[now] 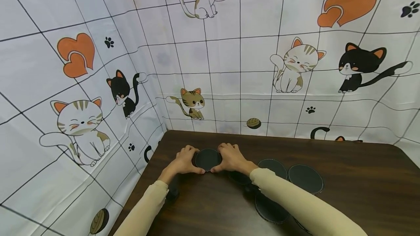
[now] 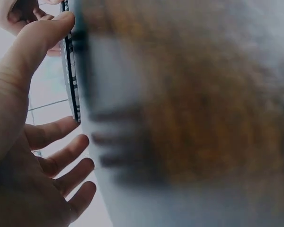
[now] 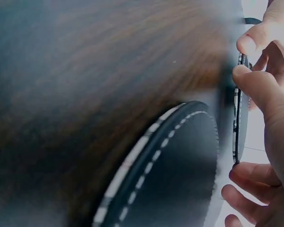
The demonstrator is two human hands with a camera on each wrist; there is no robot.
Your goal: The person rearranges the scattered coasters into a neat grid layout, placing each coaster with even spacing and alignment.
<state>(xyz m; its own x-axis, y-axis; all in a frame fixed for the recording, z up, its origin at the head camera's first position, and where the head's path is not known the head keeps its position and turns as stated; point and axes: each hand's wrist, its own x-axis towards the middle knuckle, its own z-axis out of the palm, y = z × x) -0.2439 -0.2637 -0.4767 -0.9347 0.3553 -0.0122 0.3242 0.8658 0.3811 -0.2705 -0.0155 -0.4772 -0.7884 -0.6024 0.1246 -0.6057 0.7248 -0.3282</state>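
Observation:
A round dark coaster [image 1: 208,159] with a stitched edge is near the table's far edge, between both hands. On its left side my left hand [image 1: 183,161] grips the rim, thumb at the near edge and a finger farther round. My right hand [image 1: 232,158] holds the opposite side the same way, the two thumbs close together. In the left wrist view the thin rim of the coaster [image 2: 72,71] shows between thumb and index finger, with the other fingers spread. The right wrist view shows the coaster [image 3: 238,113] edge-on too.
Several similar coasters lie on the brown wooden table [image 1: 203,210] to the right, among them one at the far right [image 1: 306,179] and a nearer one [image 1: 270,208]; the right arm partly covers some. A dark object [image 1: 173,190] sits beside the left wrist. A cat-patterned sheet [image 1: 223,57] hangs behind.

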